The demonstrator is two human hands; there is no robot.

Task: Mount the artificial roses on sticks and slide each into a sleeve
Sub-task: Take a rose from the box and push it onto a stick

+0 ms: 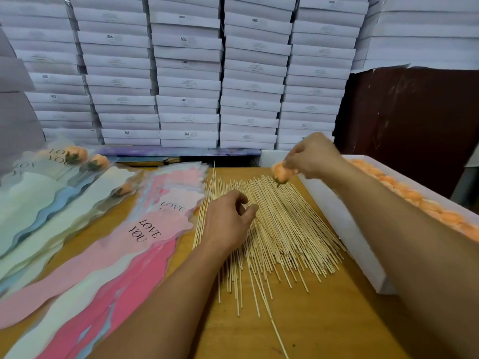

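Note:
A wide pile of thin wooden sticks (282, 229) lies on the wooden table (324, 320). My left hand (228, 221) rests on the pile with fingers curled, thumb and fingers pinching one stick (272, 322) that runs down toward the near edge. Above the pile's far end, my right hand (311, 156) grips a peach artificial rose (281, 173), green base pointing down. Empty pink "LOVE YOU" sleeves (155, 229) are stacked left of the sticks. Sleeved roses (77, 156) lie at the far left.
A long white box (337, 216) filled with several peach rose heads (414, 195) runs along the table's right side under my right forearm. Pale green and blue sleeves (39, 203) fan over the left. Stacked white cartons (186, 73) form a wall behind the table.

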